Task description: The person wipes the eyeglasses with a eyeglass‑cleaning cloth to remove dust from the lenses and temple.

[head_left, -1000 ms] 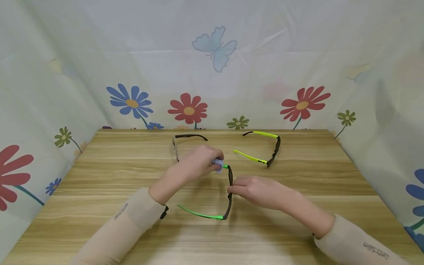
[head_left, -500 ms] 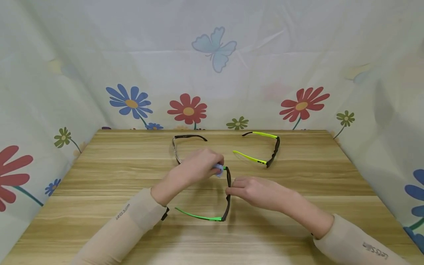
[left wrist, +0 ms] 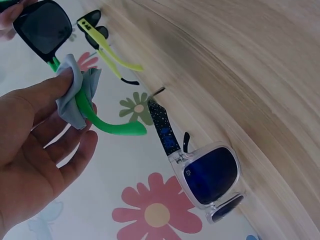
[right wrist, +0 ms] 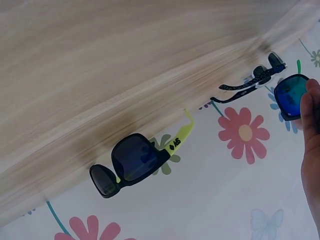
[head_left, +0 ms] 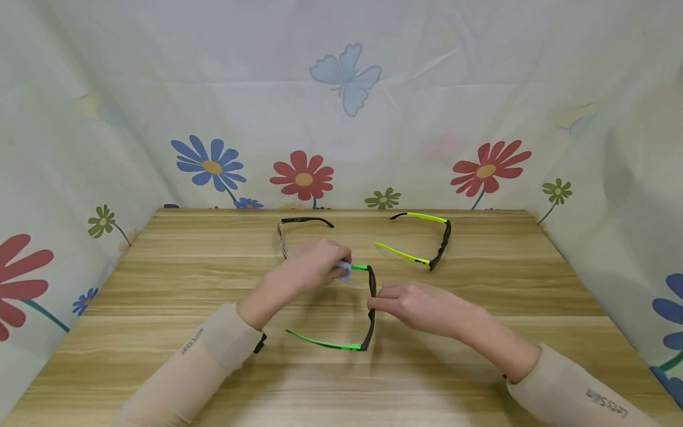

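Observation:
Black-fronted sunglasses with green temples [head_left: 328, 344] are held up over the wooden table between my hands. My left hand [head_left: 315, 264] pinches a small light-blue cloth [left wrist: 75, 107], folded round the far green temple. In the left wrist view the curved green temple tip [left wrist: 122, 129] sticks out past the cloth. With thumb and fingers my right hand [head_left: 413, 305] grips the middle of the black front, near the bridge, and hides that part. One blue-green mirrored lens [right wrist: 291, 96] shows beside it in the right wrist view.
Black sunglasses with yellow temples [head_left: 444, 237] lie unfolded at the back right of the table [head_left: 187, 261]. Clear-framed sunglasses [left wrist: 210, 175] with dark patterned temples lie at the back left, partly behind my left hand. A flowered cloth backdrop [head_left: 405, 130] surrounds the table.
My left hand and the cloth have slid left along the far temple, so more green shows by the hinge. The right hand keeps its grip with only slight shifts of the sunglasses.

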Demonstrator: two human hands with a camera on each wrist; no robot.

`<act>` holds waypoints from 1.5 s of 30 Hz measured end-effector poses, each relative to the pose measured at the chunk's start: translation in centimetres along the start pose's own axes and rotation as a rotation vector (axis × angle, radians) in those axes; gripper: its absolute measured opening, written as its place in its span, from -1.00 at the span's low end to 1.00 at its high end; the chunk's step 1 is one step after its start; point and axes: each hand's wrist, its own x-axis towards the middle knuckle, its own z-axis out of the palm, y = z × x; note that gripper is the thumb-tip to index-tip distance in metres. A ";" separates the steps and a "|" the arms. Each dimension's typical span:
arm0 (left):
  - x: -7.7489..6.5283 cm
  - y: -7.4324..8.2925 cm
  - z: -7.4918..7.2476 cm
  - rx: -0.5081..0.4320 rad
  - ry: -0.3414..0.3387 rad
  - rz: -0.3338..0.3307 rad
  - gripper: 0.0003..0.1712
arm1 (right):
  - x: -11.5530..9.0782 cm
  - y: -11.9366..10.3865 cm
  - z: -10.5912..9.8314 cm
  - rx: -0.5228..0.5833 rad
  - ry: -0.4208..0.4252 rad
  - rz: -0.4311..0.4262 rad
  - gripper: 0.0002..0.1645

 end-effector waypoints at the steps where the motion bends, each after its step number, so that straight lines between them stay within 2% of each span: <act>1: -0.1 -0.1 0.0 -0.001 0.003 -0.004 -0.87 | -0.1 0.0 -0.1 0.001 -0.001 0.004 -0.50; 8: -0.4 -1.2 -0.1 -0.017 0.007 -0.049 -0.85 | -0.6 0.5 -0.5 0.016 0.017 0.024 -0.47; 17: -1.3 -3.6 0.0 -0.076 0.076 -0.112 -0.91 | -1.6 1.5 -0.8 0.008 0.084 0.034 -0.49; 23: -2.0 -4.9 0.0 -0.061 0.092 -0.148 -0.92 | -2.4 2.1 -1.3 0.103 0.147 0.083 -0.48; 26: -2.3 -5.4 0.0 -0.066 0.106 -0.156 -0.91 | -2.7 2.6 -1.4 0.138 0.148 0.118 -0.50; 36: -2.8 -5.8 -0.4 -0.081 0.105 -0.170 -0.86 | -3.6 4.7 -1.0 0.131 0.182 0.188 -0.55; 45: -3.3 -5.4 -0.9 -0.100 0.098 -0.185 -0.85 | -3.3 6.6 -0.9 0.110 0.171 0.286 -0.66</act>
